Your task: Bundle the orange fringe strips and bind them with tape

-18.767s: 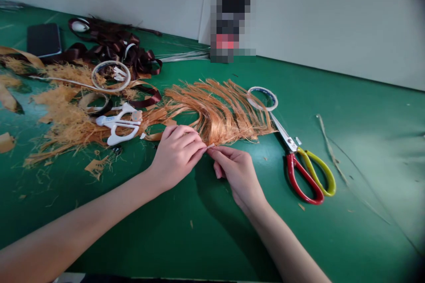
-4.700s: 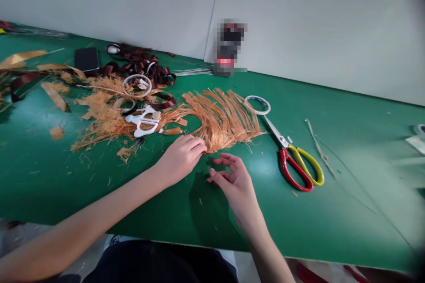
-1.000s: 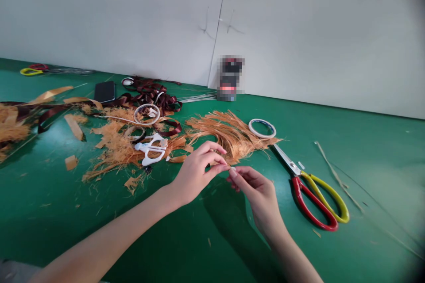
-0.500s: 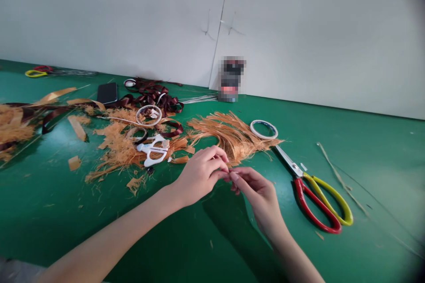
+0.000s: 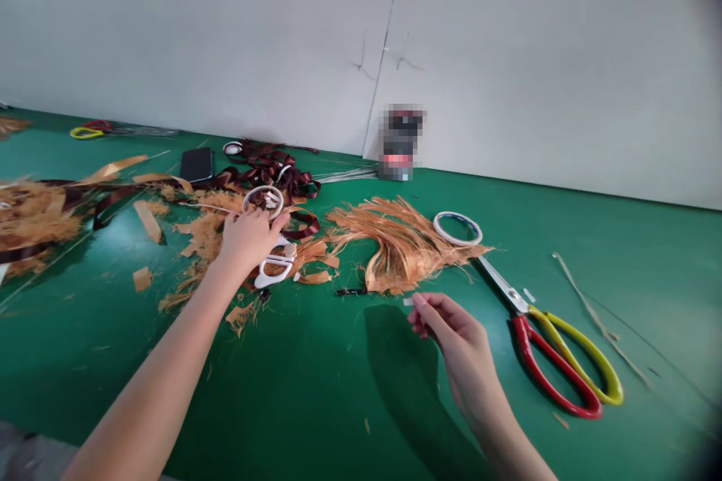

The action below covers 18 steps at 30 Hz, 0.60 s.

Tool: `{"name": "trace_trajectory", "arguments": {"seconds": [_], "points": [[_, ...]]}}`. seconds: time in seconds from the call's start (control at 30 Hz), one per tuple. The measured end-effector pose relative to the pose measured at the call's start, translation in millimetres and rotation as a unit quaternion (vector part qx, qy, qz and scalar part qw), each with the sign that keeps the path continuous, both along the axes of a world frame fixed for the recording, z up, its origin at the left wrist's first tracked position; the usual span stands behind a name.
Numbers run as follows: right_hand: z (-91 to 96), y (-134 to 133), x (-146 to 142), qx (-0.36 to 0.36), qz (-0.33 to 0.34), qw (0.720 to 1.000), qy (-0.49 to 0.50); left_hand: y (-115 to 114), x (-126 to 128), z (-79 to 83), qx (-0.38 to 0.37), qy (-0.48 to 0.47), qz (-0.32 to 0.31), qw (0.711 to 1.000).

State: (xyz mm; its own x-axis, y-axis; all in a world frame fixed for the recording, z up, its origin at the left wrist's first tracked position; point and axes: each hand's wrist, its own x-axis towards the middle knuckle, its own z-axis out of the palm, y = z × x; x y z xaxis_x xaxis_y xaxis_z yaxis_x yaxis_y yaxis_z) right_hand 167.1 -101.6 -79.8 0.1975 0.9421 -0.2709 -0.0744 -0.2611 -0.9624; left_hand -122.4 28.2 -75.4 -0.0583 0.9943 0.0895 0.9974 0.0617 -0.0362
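1. The right hand (image 5: 454, 334) sits just in front of the fan of orange raffia-like strands (image 5: 403, 248), which lies flat on the green worktable (image 5: 338, 398). Its thumb and forefinger are pinched together around a tiny pale sliver (image 5: 408, 301), though the grip is too small to make out for certain.
2. The left hand (image 5: 248, 239) is well left of the fan, its fingers curled and touching a clear tape ring (image 5: 262, 201). Whether they are clamped on it, I cannot tell.
3. White plastic scissors (image 5: 273, 270) lie under the left hand's edge, left of the fan.
4. Red-and-yellow-handled tailor's shears (image 5: 556, 368) lie right of the fan, their blades pointing toward it.
5. A white tape roll (image 5: 457, 229) sits just beyond the fan's right end.
6. Maroon ribbon (image 5: 276, 176) is tangled beyond the fan, to its left, with a black smartphone (image 5: 196, 164) farther left.
7. A pixelated upright object (image 5: 399, 144) stands beyond the fan, against the white wall (image 5: 564, 68).
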Motion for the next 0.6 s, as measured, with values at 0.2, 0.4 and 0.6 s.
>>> {"name": "trace_trajectory", "arguments": {"seconds": [0.2, 0.4, 0.6], "points": [[-2.7, 2, -3, -0.017, 0.017, 1.000, -0.019, -15, 17, 12.1, -0.030, 0.019, 0.073, 0.997], [-0.7, 1, -1, -0.022, -0.004, 1.000, -0.010, -19, 7, 26.3, -0.041, -0.007, 0.131, 0.990], [-1.9, 2, 2, -0.028, -0.063, 0.997, 0.025, -17, -40, 24.2, 0.007, -0.054, 0.161, 0.986]]}}
